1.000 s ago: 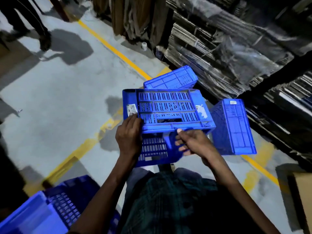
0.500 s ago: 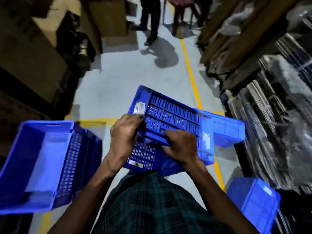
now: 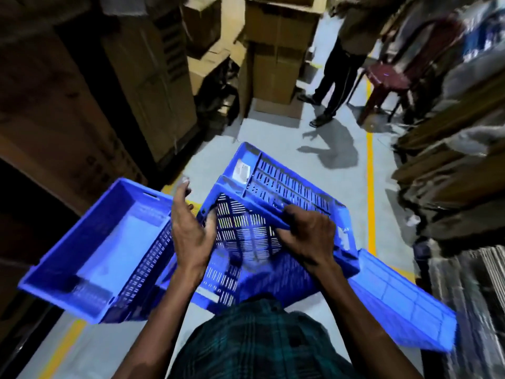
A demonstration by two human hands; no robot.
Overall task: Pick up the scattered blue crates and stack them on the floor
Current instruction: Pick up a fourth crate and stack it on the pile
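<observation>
I hold a slotted blue crate (image 3: 287, 187) tilted in front of my chest, its white label facing up. My right hand (image 3: 308, 236) is shut on its near rim. At the crate's left edge my left hand (image 3: 191, 228) has the thumb inside and the fingers spread. An open blue crate (image 3: 90, 253) stands upright at the lower left, touching the held crate's side. Another blue crate (image 3: 404, 305) lies tipped on the floor at the lower right, partly behind my right arm.
Tall cardboard boxes (image 3: 90, 91) line the left side. Wrapped bundles (image 3: 451, 187) fill racks on the right. A person's legs (image 3: 336, 86) and a maroon plastic chair (image 3: 390, 77) stand ahead on the grey floor, where a yellow line (image 3: 370, 173) runs.
My view has swung left toward the open crate, which now sits close beside the held crate. The held crate has tilted more, and my left hand has shifted to its left edge with fingers spread.
</observation>
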